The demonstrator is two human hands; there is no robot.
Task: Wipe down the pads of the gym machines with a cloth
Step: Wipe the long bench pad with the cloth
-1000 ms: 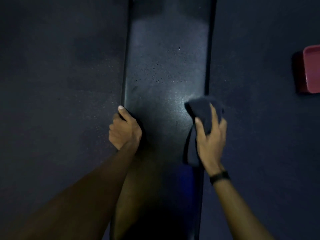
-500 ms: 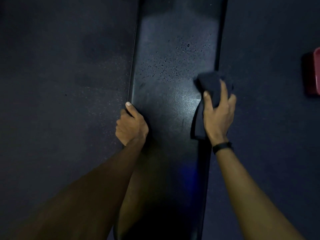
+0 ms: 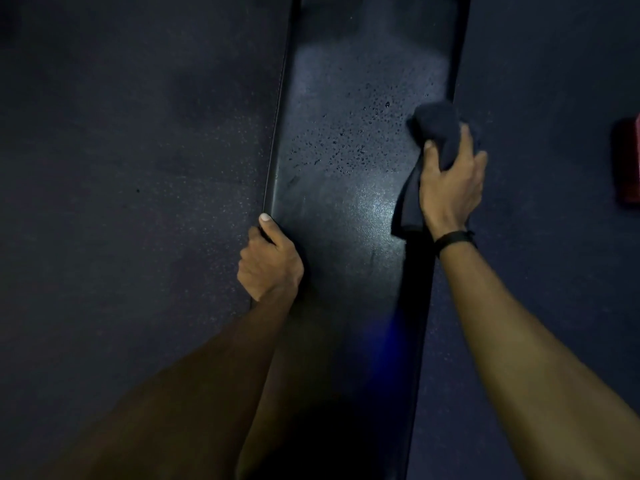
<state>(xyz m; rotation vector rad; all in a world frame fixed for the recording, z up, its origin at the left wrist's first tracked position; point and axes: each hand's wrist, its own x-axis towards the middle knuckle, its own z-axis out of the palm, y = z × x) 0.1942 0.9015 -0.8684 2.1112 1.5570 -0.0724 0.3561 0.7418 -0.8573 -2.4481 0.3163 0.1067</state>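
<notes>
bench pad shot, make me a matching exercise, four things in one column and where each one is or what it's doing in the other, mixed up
Things:
1. left hand
2. right hand
3. cloth
4. red object

Places or states:
A. at the far right edge of the view, on the floor
B. bunched at the right edge of the bench pad, next to the droplets
C. grips the pad's left edge, thumb on top
D. holds the dark cloth against the pad

Pairs: 1-C, 2-D, 3-B, 4-A
</notes>
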